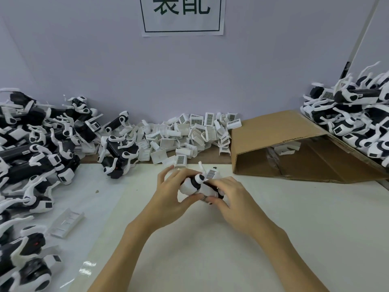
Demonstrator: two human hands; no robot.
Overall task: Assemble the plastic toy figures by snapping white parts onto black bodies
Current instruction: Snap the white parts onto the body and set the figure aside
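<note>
a pale wall (pixel 105 60) with a paper sign (pixel 182 15) stands behind the white desk (pixel 273 228), and the toy figure (pixel 199 185) is in the middle of the desk, just in front of the heap of white parts (pixel 189 133). the left hand (pixel 168 194) grips its white end and the right hand (pixel 229 197) pinches the black body, so both hands are close together on it. to do this well, i think the white part must be lined up straight, then pushed until it clicks, with the thin bits kept safe.
</note>
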